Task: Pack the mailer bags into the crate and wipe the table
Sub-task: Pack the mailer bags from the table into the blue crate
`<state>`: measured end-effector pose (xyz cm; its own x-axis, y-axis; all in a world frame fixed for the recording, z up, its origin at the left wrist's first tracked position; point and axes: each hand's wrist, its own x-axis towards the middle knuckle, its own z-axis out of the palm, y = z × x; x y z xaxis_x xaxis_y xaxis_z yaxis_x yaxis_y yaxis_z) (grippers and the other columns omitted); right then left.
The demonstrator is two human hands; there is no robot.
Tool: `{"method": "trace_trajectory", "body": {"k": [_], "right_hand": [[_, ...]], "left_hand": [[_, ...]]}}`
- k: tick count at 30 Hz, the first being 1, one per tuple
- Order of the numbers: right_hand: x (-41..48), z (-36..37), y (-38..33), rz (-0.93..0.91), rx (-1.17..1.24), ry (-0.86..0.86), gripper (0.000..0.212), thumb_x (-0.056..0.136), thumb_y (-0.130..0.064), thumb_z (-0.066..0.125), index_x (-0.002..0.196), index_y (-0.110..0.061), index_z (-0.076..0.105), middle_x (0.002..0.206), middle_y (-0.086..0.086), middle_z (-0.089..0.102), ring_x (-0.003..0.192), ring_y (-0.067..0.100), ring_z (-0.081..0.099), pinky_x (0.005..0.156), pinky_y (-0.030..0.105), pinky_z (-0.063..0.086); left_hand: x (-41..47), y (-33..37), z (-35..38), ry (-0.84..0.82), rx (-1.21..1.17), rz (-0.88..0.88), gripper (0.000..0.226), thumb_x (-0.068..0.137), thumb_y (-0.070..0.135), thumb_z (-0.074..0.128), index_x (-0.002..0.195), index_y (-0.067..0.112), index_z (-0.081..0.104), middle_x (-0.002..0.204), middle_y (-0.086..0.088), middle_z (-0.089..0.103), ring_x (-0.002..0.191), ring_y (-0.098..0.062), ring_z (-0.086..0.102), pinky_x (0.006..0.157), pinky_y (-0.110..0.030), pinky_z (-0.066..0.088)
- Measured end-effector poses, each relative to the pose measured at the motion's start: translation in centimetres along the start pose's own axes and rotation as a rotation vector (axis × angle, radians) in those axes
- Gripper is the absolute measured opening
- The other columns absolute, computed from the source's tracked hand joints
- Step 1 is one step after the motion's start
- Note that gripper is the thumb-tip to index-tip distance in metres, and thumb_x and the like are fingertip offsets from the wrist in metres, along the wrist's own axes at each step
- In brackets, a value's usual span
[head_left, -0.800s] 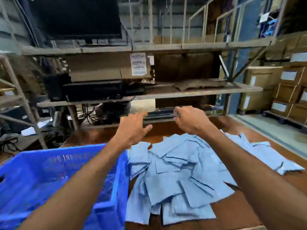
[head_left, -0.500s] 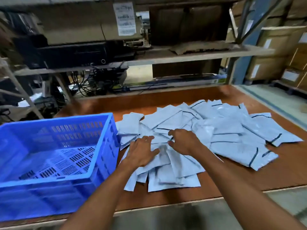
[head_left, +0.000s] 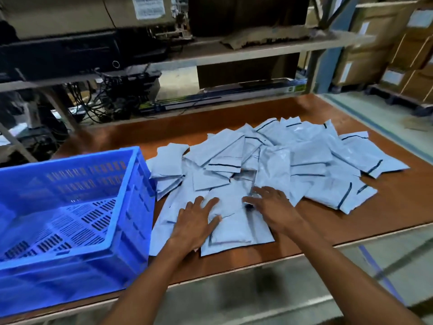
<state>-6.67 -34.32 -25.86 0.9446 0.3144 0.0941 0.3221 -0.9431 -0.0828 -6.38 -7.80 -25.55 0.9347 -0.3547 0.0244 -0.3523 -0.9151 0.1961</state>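
Several pale blue mailer bags (head_left: 302,158) lie in a loose overlapping pile on the brown table (head_left: 398,207). My left hand (head_left: 195,222) lies flat with spread fingers on the near bags at the pile's left front. My right hand (head_left: 271,207) rests on the bags just to the right, fingers stretched toward the left hand. Between the two hands sits one near bag (head_left: 234,233). A blue plastic crate (head_left: 70,207) with a slotted floor stands at the table's left, with nothing inside it.
Behind the table runs a metal rack (head_left: 234,52) with dark equipment, cables and cardboard. Stacked cartons (head_left: 398,50) stand at the far right on the floor. The table's near edge (head_left: 304,254) runs just below the pile.
The view tilted down from the shelves to the table. Both hands came back from the far edge onto the near bags, then spread flatter on them.
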Motion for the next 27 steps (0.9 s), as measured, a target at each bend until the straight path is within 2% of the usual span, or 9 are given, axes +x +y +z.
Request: {"method": "trace_trajectory", "body": {"k": [3,6,8,11,14,16,18,23,27], "right_hand": [[-3.1,-0.3,-0.1,0.000,-0.107,0.079,0.056,0.072,-0.010,0.073,0.116,-0.043,0.066,0.126,-0.002,0.063,0.110,0.031,0.057,0.086,0.045,0.045],[-6.9,-0.3,-0.3,-0.063,-0.014,-0.039,0.036,0.082,-0.029,0.061,0.116,-0.041,0.067,0.121,-0.012,0.063,0.111,0.021,0.053,0.089,0.042,0.037],[-8.8,-0.5,0.1,0.035,0.217,-0.173,0.038,0.084,-0.048,0.049,0.117,-0.040,0.066,0.123,-0.019,0.060,0.114,0.011,0.049,0.096,0.038,0.031],[-9.0,0.3,0.8,0.307,0.316,0.027,0.048,0.086,-0.062,0.040,0.121,-0.037,0.062,0.129,-0.013,0.059,0.120,0.015,0.048,0.101,0.044,0.034],[-7.7,1.7,1.2,0.632,0.160,-0.097,0.072,0.090,-0.072,0.029,0.151,-0.036,0.024,0.160,0.003,0.021,0.146,0.029,0.018,0.114,0.051,0.017],[-6.7,3.1,1.0,0.645,0.134,-0.202,0.084,0.088,-0.078,0.018,0.155,-0.033,-0.003,0.165,0.005,-0.004,0.150,0.031,-0.004,0.119,0.054,0.002],[-6.6,4.1,0.6,0.622,0.124,-0.202,0.081,0.091,-0.073,0.014,0.154,-0.030,-0.013,0.164,0.007,-0.012,0.150,0.030,-0.012,0.120,0.052,-0.005],[-7.3,4.1,1.8,0.598,0.258,-0.050,0.079,0.100,-0.049,0.035,0.156,-0.014,-0.008,0.164,0.010,0.007,0.151,0.027,0.006,0.122,0.042,0.009],[-8.3,2.2,4.0,0.642,0.286,0.067,0.078,0.084,-0.038,0.062,0.150,-0.014,0.028,0.150,0.012,0.042,0.132,0.032,0.045,0.106,0.043,0.039]], "left_hand": [[-1.0,0.5,0.5,0.030,-0.043,-0.084,0.058,0.094,0.064,0.031,0.145,0.036,0.034,0.150,-0.003,0.033,0.121,-0.030,0.051,0.101,-0.044,0.041],[-1.3,0.9,0.4,0.090,0.001,-0.085,0.070,0.087,0.070,0.019,0.142,0.031,0.038,0.147,-0.002,0.036,0.122,-0.029,0.046,0.099,-0.045,0.041],[-0.7,1.1,0.4,0.102,-0.005,-0.035,0.073,0.084,0.072,0.018,0.144,0.035,0.033,0.154,0.000,0.027,0.134,-0.028,0.033,0.105,-0.047,0.034],[0.8,1.3,1.2,0.014,-0.090,0.023,0.069,0.089,0.074,0.028,0.150,0.044,0.017,0.164,0.004,0.006,0.148,-0.027,0.011,0.115,-0.051,0.020],[1.4,2.3,2.4,-0.050,-0.079,0.024,0.070,0.091,0.075,0.023,0.152,0.048,0.004,0.165,0.006,-0.004,0.150,-0.031,0.000,0.117,-0.053,0.011],[1.5,3.2,2.8,-0.056,-0.062,0.024,0.066,0.093,0.072,0.020,0.152,0.051,-0.001,0.165,0.006,-0.007,0.150,-0.034,0.000,0.117,-0.054,0.011],[1.6,4.0,2.8,-0.045,-0.034,0.018,0.063,0.096,0.068,0.020,0.152,0.050,0.000,0.165,0.005,-0.004,0.147,-0.035,0.011,0.114,-0.055,0.018],[1.9,4.6,2.6,0.003,0.072,0.036,0.056,0.101,0.056,0.021,0.154,0.042,0.008,0.164,-0.001,0.010,0.133,-0.036,0.032,0.104,-0.051,0.034],[1.8,4.6,2.2,0.087,0.082,0.024,0.058,0.099,0.053,0.021,0.154,0.037,0.015,0.159,-0.003,0.023,0.126,-0.032,0.038,0.097,-0.048,0.036]]}}
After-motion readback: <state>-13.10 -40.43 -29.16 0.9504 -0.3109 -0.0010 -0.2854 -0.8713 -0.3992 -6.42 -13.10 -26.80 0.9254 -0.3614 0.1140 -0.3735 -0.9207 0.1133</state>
